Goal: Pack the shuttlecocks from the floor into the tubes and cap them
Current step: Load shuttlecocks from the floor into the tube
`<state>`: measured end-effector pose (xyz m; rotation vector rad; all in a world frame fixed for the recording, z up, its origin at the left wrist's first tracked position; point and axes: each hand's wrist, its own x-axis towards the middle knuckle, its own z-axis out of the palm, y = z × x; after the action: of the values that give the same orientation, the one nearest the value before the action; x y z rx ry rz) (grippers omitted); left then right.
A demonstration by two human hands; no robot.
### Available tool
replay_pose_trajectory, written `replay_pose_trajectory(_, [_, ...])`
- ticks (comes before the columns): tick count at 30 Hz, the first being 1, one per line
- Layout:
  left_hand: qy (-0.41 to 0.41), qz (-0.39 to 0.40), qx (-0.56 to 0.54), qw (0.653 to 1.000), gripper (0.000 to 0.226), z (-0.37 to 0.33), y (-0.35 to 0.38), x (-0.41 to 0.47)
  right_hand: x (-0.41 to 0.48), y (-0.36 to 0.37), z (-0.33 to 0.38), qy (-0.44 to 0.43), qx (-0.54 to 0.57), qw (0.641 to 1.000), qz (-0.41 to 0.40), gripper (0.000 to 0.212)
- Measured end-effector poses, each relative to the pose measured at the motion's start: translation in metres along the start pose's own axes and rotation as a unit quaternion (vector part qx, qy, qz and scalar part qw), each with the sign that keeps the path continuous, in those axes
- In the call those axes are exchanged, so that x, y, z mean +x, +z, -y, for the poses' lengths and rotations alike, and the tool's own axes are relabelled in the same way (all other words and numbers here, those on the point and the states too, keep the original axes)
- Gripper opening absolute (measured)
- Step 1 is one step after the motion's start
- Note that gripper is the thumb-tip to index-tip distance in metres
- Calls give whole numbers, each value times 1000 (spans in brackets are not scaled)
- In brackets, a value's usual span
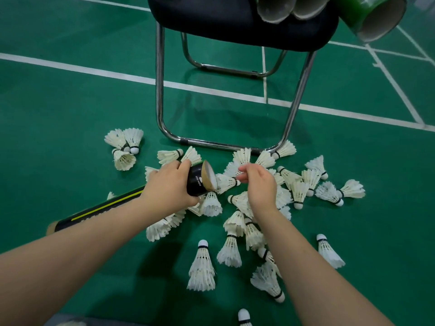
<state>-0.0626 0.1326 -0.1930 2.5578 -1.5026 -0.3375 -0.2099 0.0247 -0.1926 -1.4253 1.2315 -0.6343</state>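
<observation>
My left hand point(168, 184) grips a black shuttlecock tube point(197, 182) with a yellow stripe close to its open mouth. The tube runs back to the lower left under my forearm, and something white shows inside the mouth. My right hand point(257, 182) hovers just right of the mouth with its fingers curled. Its fingertips pinch the cork of a white shuttlecock point(225, 183) whose feathers point at the tube. Several more white shuttlecocks point(202, 267) lie scattered on the green floor around and below both hands.
A folding chair with a black seat point(235, 22) and chrome legs point(160, 90) stands right behind the pile. Several empty cardboard tubes point(275, 8), one wrapped in green point(367, 17), lie on the seat. White court lines point(94, 71) cross the floor.
</observation>
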Motion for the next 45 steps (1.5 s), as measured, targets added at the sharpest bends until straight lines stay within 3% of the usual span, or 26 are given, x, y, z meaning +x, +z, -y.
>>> replay_pose_trajectory(12, [-8, 4, -6, 1000, 56, 25, 17, 30, 59, 29, -33, -7, -115, 993, 40, 20])
replay_pose_trajectory(15, [-13, -1, -3, 1000, 59, 36, 19, 36, 75, 30, -44, -18, -216, 974, 67, 27])
replay_pose_trajectory(17, [-16, -5, -1, 1000, 63, 43, 21, 39, 86, 33, -48, -10, -335, 935, 118, 39])
replay_pose_trajectory(21, [-15, -12, 6, 1000, 77, 52, 24, 39, 100, 47, -60, -82, -572, 790, 205, 71])
replay_pose_trajectory(24, [-13, -12, 15, 1000, 76, 55, 25, 37, 101, 53, -74, -106, -611, 753, 220, 75])
replay_pose_trajectory(27, [-13, -18, 15, 1000, 76, 59, 27, 36, 99, 52, -79, -82, -628, 748, 200, 67])
replay_pose_trajectory(34, [-20, -34, 12, 999, 75, 56, 27, 35, 94, 86, -63, -191, -592, 759, 191, 65])
replay_pose_trajectory(38, [-27, -44, 3, 999, 75, 55, 22, 30, 92, 116, -62, -127, -582, 775, 210, 73])
replay_pose_trajectory(42, [-37, -44, -2, 998, 75, 57, 20, 29, 91, 122, -71, -110, -584, 786, 169, 52])
replay_pose_trajectory(45, [-41, -41, 0, 998, 76, 58, 20, 31, 91, 120, -73, -108, -544, 817, 156, 48])
